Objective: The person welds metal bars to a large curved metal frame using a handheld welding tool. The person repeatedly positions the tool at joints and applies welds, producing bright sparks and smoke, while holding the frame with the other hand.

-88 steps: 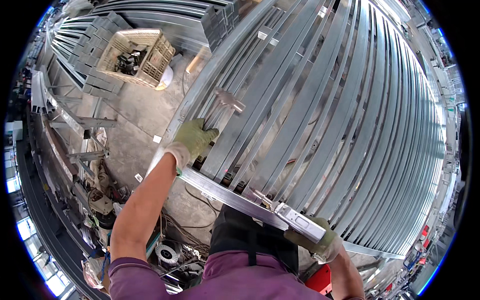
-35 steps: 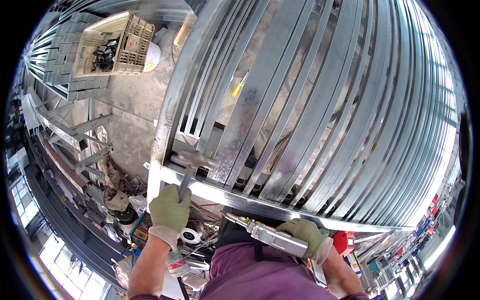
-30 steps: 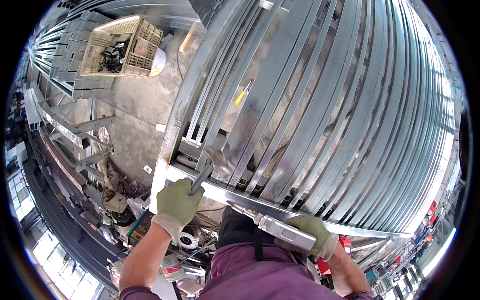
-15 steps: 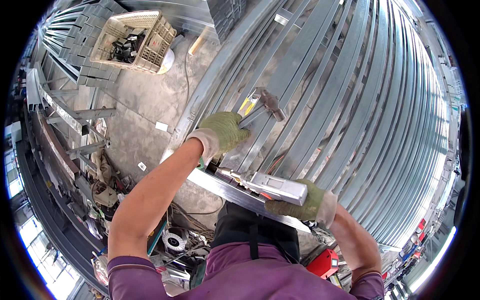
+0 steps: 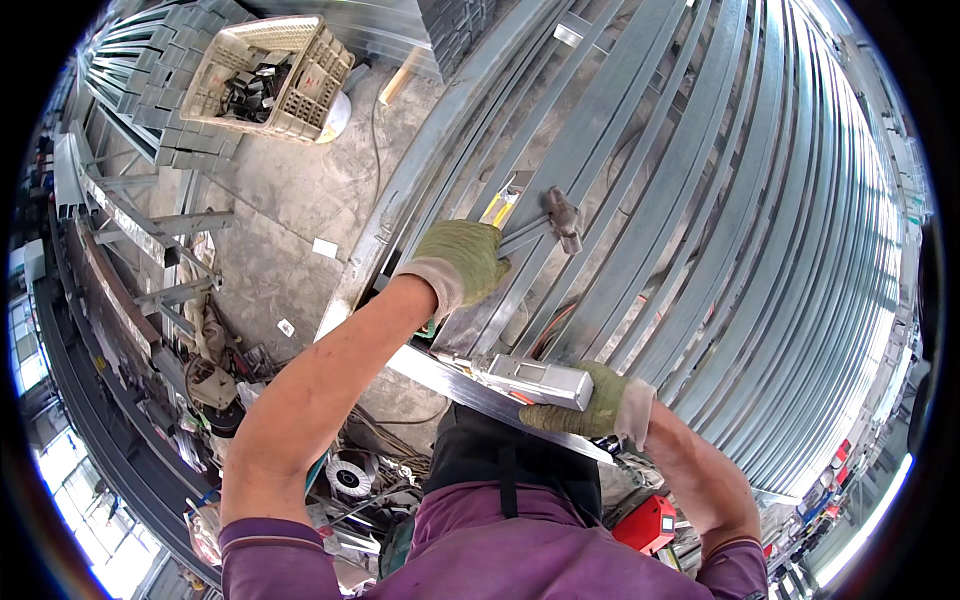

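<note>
My left hand, in a green work glove, is closed around the handle of a hammer. The hammer's head hangs to the right of the fist, over the long steel tubes. Beyond my knuckles lies a small yellow-and-silver object whose kind I cannot make out. My right hand, gloved too, is wrapped around a welding gun with a silver box-shaped body. Its narrow nose points left, close above the near steel bar, below my left wrist. The glove hides part of the grip.
A beige plastic crate with dark pieces inside stands on the floor at the far left. Stacked tubes lie beside it. Cables and a wire spool are near my left elbow; a red box sits by my right forearm.
My left hand has shifted to the right with the hammer, and its head has turned a little. My right hand has moved slightly left with the welding gun.
</note>
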`<control>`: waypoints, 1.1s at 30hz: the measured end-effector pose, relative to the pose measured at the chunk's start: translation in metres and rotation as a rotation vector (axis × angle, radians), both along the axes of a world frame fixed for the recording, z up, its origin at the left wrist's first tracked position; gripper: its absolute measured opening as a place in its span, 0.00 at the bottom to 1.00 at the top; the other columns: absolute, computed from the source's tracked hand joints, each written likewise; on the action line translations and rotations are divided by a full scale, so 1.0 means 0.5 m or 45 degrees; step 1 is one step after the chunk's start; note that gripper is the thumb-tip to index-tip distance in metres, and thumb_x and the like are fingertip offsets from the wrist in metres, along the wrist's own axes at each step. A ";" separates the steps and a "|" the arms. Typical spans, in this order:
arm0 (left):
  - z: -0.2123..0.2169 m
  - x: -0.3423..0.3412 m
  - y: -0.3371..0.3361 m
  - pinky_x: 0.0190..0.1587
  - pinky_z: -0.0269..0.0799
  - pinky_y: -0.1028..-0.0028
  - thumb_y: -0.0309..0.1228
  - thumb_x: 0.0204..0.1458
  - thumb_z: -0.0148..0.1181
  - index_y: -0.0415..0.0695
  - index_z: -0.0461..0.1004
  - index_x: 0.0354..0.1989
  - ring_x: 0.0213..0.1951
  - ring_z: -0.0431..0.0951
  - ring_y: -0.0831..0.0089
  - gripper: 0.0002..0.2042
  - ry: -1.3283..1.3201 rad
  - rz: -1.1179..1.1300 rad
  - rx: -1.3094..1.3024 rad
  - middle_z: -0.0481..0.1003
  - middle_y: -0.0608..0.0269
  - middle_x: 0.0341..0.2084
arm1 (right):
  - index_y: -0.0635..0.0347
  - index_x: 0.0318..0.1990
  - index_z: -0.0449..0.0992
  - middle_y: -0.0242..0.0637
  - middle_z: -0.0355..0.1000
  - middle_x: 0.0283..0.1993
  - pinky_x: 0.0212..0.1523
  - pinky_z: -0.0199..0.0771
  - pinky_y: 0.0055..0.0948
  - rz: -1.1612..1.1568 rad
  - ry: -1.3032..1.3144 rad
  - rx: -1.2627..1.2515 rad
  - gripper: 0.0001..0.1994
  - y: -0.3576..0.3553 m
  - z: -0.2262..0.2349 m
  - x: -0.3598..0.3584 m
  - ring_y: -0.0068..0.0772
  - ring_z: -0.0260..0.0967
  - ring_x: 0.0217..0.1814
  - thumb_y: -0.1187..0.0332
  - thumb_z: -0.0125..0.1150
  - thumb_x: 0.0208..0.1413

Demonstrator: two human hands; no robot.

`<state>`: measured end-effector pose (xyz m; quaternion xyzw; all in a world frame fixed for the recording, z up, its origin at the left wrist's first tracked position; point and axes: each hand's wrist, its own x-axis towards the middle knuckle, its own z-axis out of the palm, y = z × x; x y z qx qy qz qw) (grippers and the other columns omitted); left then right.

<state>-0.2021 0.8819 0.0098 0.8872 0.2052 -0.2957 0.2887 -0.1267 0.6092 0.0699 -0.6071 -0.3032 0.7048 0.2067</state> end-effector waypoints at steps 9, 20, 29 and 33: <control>-0.010 0.008 0.000 0.55 0.80 0.51 0.50 0.64 0.64 0.42 0.86 0.46 0.48 0.86 0.45 0.21 0.000 -0.018 -0.001 0.86 0.46 0.41 | 0.59 0.63 0.83 0.45 0.87 0.56 0.59 0.84 0.37 -0.117 0.047 -0.083 0.31 0.002 0.016 -0.004 0.39 0.85 0.57 0.47 0.79 0.60; -0.009 0.006 0.002 0.57 0.79 0.51 0.50 0.65 0.64 0.42 0.86 0.47 0.49 0.86 0.45 0.22 -0.014 -0.052 0.014 0.87 0.45 0.42 | 0.60 0.61 0.84 0.47 0.87 0.54 0.58 0.84 0.39 -0.189 0.070 -0.073 0.32 -0.025 -0.016 -0.015 0.43 0.85 0.57 0.46 0.80 0.58; -0.002 0.009 0.001 0.56 0.80 0.52 0.51 0.66 0.63 0.41 0.86 0.47 0.48 0.87 0.46 0.22 0.002 -0.043 0.010 0.87 0.45 0.41 | 0.60 0.60 0.85 0.43 0.87 0.53 0.56 0.85 0.37 -0.045 -0.093 -0.082 0.29 -0.016 -0.002 -0.007 0.37 0.85 0.55 0.50 0.83 0.57; -0.005 0.009 0.004 0.56 0.80 0.52 0.51 0.65 0.63 0.41 0.86 0.47 0.48 0.87 0.46 0.22 -0.005 -0.058 0.022 0.87 0.45 0.41 | 0.59 0.62 0.84 0.43 0.87 0.54 0.58 0.84 0.37 -0.067 -0.041 -0.106 0.32 -0.009 0.011 -0.001 0.37 0.85 0.57 0.48 0.83 0.57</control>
